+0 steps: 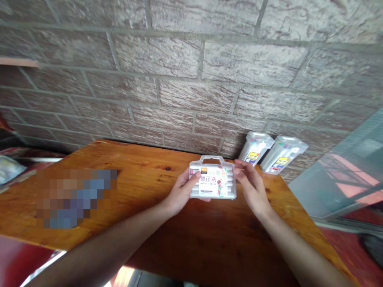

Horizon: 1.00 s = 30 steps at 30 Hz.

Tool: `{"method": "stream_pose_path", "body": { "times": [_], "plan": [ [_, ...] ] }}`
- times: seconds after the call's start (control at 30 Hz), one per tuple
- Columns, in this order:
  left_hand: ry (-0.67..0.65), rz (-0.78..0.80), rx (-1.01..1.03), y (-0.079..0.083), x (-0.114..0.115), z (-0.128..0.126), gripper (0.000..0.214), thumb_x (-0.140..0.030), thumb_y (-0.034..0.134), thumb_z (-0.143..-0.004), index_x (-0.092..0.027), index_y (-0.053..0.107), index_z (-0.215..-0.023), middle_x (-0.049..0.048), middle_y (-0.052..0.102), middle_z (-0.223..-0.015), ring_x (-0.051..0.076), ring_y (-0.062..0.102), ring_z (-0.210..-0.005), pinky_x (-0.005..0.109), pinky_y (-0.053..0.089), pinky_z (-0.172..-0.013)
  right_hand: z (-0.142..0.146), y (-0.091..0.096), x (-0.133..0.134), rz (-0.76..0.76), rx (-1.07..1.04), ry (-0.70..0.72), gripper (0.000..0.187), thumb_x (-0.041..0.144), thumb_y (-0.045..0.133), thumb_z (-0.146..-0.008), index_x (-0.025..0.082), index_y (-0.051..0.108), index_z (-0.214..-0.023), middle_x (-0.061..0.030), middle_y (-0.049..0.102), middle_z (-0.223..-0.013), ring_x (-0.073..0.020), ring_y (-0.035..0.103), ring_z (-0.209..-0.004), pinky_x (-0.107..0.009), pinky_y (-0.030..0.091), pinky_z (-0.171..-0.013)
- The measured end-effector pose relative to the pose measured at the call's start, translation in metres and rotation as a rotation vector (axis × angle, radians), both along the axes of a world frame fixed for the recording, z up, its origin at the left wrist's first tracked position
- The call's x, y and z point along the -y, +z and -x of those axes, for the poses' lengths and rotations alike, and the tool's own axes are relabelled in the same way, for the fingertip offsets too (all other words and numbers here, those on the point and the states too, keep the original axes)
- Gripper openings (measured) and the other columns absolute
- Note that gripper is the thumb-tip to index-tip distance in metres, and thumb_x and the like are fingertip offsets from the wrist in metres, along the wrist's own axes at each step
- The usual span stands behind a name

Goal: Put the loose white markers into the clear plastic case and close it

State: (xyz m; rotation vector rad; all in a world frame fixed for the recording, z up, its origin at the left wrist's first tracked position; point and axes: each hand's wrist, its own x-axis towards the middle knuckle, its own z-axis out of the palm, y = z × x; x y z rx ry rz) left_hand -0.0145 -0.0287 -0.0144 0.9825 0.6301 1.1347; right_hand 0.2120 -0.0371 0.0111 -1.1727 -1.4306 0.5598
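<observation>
A clear plastic marker case (213, 179) with a carry handle and a printed white label is held up over the wooden table. My left hand (184, 186) grips its left side, thumb across the front and fingers behind. At the case's right edge is my right hand (250, 184), its thumb and fingers apart around the corner. Whether the right fingertips touch the case is hard to make out. White pens lie in rows behind the label.
Two clear tubs of markers, one (256, 148) beside the other (283, 154), stand at the table's back right against the brick wall (179, 95). A blurred-out patch (76, 199) covers something on the left of the table (143, 175). A glass panel (344, 171) is at right.
</observation>
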Motion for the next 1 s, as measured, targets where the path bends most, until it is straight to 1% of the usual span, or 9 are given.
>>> {"method": "stream_pose_path", "body": {
  "times": [0.1,0.13,0.2,0.3,0.4,0.5,0.57,0.73,1.0],
  "plan": [
    [0.051,-0.072,-0.05,-0.006,-0.004,0.0,0.057,-0.065,0.074,-0.089,-0.016,0.065,-0.116,0.0099,0.08,-0.103,0.025,0.078,-0.081,0.03,0.065,-0.056,0.004,-0.012,0.01,0.161,-0.079,0.308,0.039,0.056,0.07,-0.097,0.023,0.07,-0.116,-0.0072,0.079,-0.101,-0.0236,0.075,-0.085,-0.032,0.065,-0.065],
    [0.075,-0.114,-0.076,-0.008,-0.005,0.001,0.056,-0.066,0.072,-0.09,-0.015,0.065,-0.113,0.0092,0.08,-0.099,0.023,0.078,-0.078,0.029,0.064,-0.057,0.006,-0.014,0.014,0.2,-0.108,0.371,0.036,0.053,0.069,-0.098,0.024,0.069,-0.119,-0.0054,0.079,-0.095,-0.0213,0.073,-0.074,-0.029,0.061,-0.052],
    [0.104,-0.216,-0.138,-0.009,-0.007,0.006,0.054,-0.065,0.069,-0.093,-0.015,0.066,-0.114,0.0082,0.079,-0.097,0.021,0.076,-0.075,0.027,0.064,-0.058,0.005,-0.018,0.02,0.197,-0.125,0.429,0.027,0.045,0.071,-0.1,0.026,0.069,-0.117,-0.003,0.077,-0.09,-0.0192,0.071,-0.069,-0.026,0.059,-0.048],
    [0.074,-0.366,-0.228,-0.009,-0.009,0.015,0.049,-0.055,0.068,-0.098,-0.019,0.062,-0.13,0.0088,0.079,-0.109,0.021,0.077,-0.079,0.026,0.062,-0.055,0.0,-0.019,0.019,0.07,-0.093,0.446,0.02,0.035,0.071,-0.101,0.028,0.07,-0.119,-0.003,0.079,-0.103,-0.0201,0.076,-0.086,-0.029,0.067,-0.073],
    [0.116,-0.567,-0.303,-0.008,-0.012,0.026,0.039,-0.042,0.076,-0.096,-0.017,0.067,-0.124,0.0104,0.078,-0.12,0.022,0.076,-0.104,0.029,0.064,-0.088,-0.009,-0.022,0.012,-0.044,0.016,0.423,0.024,0.028,0.072,-0.1,0.03,0.07,-0.124,-0.0029,0.08,-0.112,-0.021,0.077,-0.101,-0.032,0.065,-0.092],
    [0.117,-0.685,-0.397,-0.007,-0.017,0.034,0.033,-0.034,0.079,-0.094,-0.018,0.069,-0.121,0.0083,0.079,-0.112,0.02,0.076,-0.103,0.028,0.061,-0.091,-0.019,-0.028,0.007,-0.109,0.167,0.336,0.023,0.025,0.077,-0.097,0.028,0.071,-0.119,-0.0033,0.079,-0.106,-0.0201,0.077,-0.093,-0.028,0.064,-0.081],
    [0.141,-0.766,-0.506,-0.006,-0.019,0.038,0.033,-0.031,0.081,-0.093,-0.019,0.07,-0.121,0.0093,0.078,-0.117,0.021,0.075,-0.107,0.029,0.059,-0.094,-0.023,-0.031,0.005,-0.137,0.24,0.295,0.027,0.024,0.078,-0.095,0.027,0.07,-0.121,-0.0048,0.079,-0.109,-0.0205,0.077,-0.092,-0.027,0.063,-0.08],
    [0.162,-0.938,-0.595,-0.001,-0.021,0.042,0.034,-0.026,0.08,-0.093,-0.02,0.07,-0.126,0.0108,0.078,-0.12,0.023,0.074,-0.113,0.032,0.057,-0.098,-0.028,-0.032,0.001,-0.203,0.301,0.315,0.033,0.019,0.076,-0.095,0.025,0.068,-0.127,-0.0106,0.077,-0.127,-0.0252,0.076,-0.113,-0.031,0.063,-0.092],
    [0.163,-1.068,-0.604,-0.003,-0.024,0.044,0.034,-0.031,0.07,-0.1,-0.02,0.066,-0.132,0.0151,0.075,-0.124,0.026,0.073,-0.116,0.038,0.058,-0.1,-0.032,-0.034,-0.003,-0.255,0.377,0.305,0.036,0.015,0.072,-0.096,0.024,0.067,-0.131,-0.0136,0.076,-0.13,-0.0256,0.076,-0.118,-0.031,0.062,-0.096]
  ]
}}
